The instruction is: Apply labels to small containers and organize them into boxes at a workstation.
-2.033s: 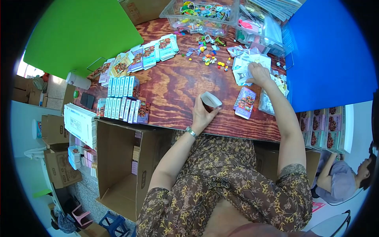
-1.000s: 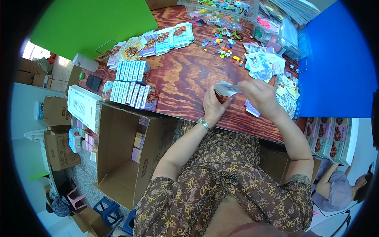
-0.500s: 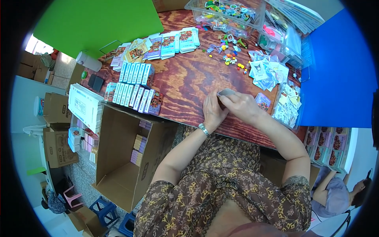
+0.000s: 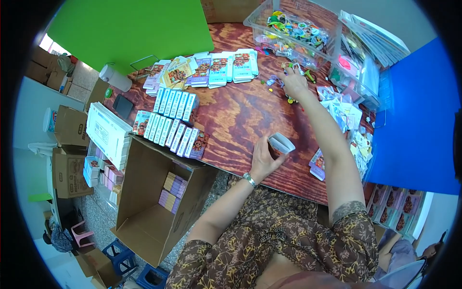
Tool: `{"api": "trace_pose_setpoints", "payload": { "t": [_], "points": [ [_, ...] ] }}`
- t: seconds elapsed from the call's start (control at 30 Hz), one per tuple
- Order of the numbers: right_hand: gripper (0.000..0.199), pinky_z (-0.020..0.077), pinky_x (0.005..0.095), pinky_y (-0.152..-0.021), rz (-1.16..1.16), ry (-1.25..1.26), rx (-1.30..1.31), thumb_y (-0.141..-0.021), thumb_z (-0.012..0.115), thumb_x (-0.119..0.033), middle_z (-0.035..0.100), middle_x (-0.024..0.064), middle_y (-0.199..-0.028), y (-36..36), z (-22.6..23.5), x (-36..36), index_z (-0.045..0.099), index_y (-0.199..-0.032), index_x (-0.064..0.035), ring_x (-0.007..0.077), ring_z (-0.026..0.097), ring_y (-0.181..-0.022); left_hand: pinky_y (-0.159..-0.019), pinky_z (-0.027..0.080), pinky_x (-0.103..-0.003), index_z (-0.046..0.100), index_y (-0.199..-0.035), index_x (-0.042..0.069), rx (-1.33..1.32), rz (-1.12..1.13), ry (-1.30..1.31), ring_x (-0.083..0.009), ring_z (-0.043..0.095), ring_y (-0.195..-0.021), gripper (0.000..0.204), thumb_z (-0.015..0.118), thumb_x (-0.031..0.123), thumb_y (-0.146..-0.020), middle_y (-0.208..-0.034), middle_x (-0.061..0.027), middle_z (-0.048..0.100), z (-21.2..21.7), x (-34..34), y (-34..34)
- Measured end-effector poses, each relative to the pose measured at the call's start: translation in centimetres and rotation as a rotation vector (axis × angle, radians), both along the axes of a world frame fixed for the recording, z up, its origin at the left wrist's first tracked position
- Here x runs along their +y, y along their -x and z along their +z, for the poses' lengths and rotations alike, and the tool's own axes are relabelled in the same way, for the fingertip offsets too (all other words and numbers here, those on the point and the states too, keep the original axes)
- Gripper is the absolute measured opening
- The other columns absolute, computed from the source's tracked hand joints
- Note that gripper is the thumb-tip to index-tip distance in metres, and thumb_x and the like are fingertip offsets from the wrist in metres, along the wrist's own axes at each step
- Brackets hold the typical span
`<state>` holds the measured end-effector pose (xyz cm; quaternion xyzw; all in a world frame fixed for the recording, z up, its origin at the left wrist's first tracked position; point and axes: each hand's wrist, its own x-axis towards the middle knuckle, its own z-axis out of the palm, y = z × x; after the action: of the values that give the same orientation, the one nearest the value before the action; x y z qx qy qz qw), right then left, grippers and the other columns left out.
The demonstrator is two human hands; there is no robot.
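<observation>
My left hand (image 4: 264, 159) is wrapped round a small card box (image 4: 281, 145), held upright over the near part of the table. Its top end is open, showing a pale inside. My right hand (image 4: 294, 84) reaches far out over a scatter of small colourful plastic toys (image 4: 290, 67). Its fingers are apart and bent down among the toys; no toy can be made out in its grasp. Under my right forearm lie a few flat purple boxes (image 4: 317, 164).
Two rows of filled boxes (image 4: 168, 130) stand at the left, with flat box stacks (image 4: 219, 70) behind. Clear bins (image 4: 293, 36) of toys and packets stand at the back right. Loose cards (image 4: 344, 111) lie at the right. A large open carton (image 4: 144, 212) is below the table edge.
My right hand has left the box and moved forward to the loose toys. The left hand alone now holds the box, tilted so its open top shows. The view has shifted slightly.
</observation>
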<state>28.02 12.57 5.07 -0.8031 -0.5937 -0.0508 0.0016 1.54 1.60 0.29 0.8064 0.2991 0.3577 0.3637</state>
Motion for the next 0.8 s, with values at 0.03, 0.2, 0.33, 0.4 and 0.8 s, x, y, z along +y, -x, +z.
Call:
{"api": "trace_pose_setpoints", "payload": {
  "t": [0.03, 0.2, 0.33, 0.4, 0.8],
  "points": [
    [0.035, 0.0564, 0.0489, -0.089, 0.008, 0.039, -0.003, -0.086, 0.065, -0.012, 0.056, 0.011, -0.13, -0.4, -0.5, 0.7, 0.065, -0.12, -0.0159, 0.0307, 0.054, -0.126, -0.094, 0.051, -0.045, 0.04, -0.14, 0.0, 0.021, -0.012, 0.004, -0.0383, 0.06, -0.113, 0.088, 0.09, 0.028, -0.072, -0.124, -0.0224, 0.057, 0.0, 0.0, 0.0],
    [0.033, 0.0564, 0.0461, -0.089, 0.109, 0.162, 0.023, -0.088, 0.063, -0.008, 0.055, 0.0126, -0.133, -1.4, -1.6, 1.0, 0.065, -0.121, -0.0099, 0.032, 0.053, -0.128, -0.099, 0.047, -0.046, 0.04, -0.141, -0.001, 0.038, -0.02, -0.01, -0.0391, 0.057, -0.116, 0.089, 0.089, 0.031, -0.073, -0.127, -0.0231, 0.055, -0.4, -0.1, 0.3],
    [0.022, 0.0566, 0.0364, -0.082, 0.219, -0.305, 0.136, -0.089, 0.065, -0.009, 0.066, 0.013, -0.115, -6.1, -1.1, -0.9, 0.067, -0.111, -0.0051, 0.0267, 0.067, -0.104, -0.1, 0.046, -0.047, 0.039, -0.141, -0.001, 0.02, -0.056, 0.015, -0.0399, 0.057, -0.117, 0.09, 0.089, 0.031, -0.073, -0.127, -0.0237, 0.055, -0.4, 0.0, -0.5],
    [0.016, 0.0571, 0.0359, -0.077, 0.098, -0.259, 0.842, -0.096, 0.065, -0.013, 0.067, 0.0054, -0.091, -5.2, 2.6, -2.0, 0.063, -0.106, -0.0012, 0.0166, 0.067, -0.089, -0.098, 0.045, -0.05, 0.036, -0.142, -0.006, -0.007, -0.034, -0.045, -0.0423, 0.056, -0.111, 0.094, 0.088, 0.026, -0.071, -0.121, -0.0265, 0.056, -0.5, 0.1, 0.0],
    [0.017, 0.0514, 0.0259, -0.067, -0.119, -0.442, 1.377, -0.097, 0.059, -0.011, 0.065, 0.0029, -0.093, -4.3, 6.5, -4.9, 0.061, -0.114, -0.0072, 0.009, 0.061, -0.077, -0.101, 0.045, -0.049, 0.035, -0.143, -0.004, -0.027, -0.023, -0.004, -0.0411, 0.056, -0.116, 0.094, 0.088, 0.027, -0.072, -0.126, -0.0242, 0.056, -0.3, 0.0, -0.2]
  ]
}}
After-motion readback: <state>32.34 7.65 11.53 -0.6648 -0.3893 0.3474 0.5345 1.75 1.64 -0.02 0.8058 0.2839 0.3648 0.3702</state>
